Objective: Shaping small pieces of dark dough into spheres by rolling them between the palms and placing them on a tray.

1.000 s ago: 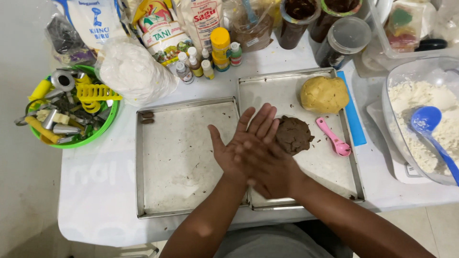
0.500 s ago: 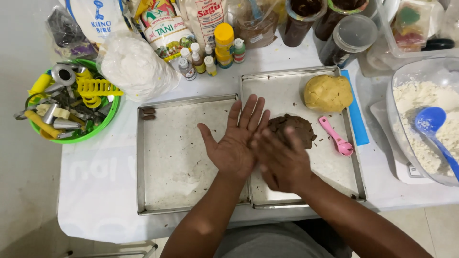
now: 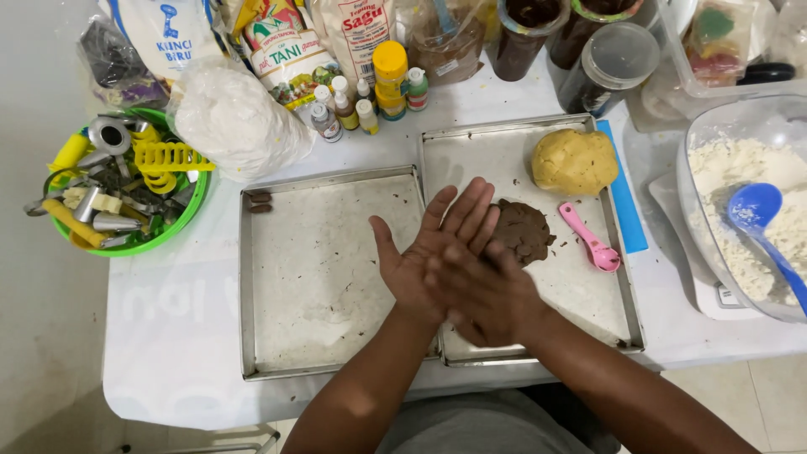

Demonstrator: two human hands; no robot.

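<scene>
Head view: the right hand [image 3: 492, 294] lies flat over the open left hand [image 3: 429, 252], palms pressed together; whether anything sits between them is hidden. Just beyond the fingertips lies one brown dough lump [image 3: 521, 229] on the right of two metal trays [image 3: 618, 290], with one yellow dough ball [image 3: 574, 161] and a pink spoon [image 3: 591, 240], on a white table [image 3: 168, 336].

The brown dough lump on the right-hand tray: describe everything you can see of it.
The brown dough lump is a dark, cocoa-coloured mass, flattish and irregular, with a rough, crumbly surface and small crumbs scattered around it. It lies on the floured floor of the right metal tray, below-left of the yellow dough ball and left of the pink spoon, apart from both. The fingertips of the left hand overlap its left edge; contact cannot be confirmed.
</scene>
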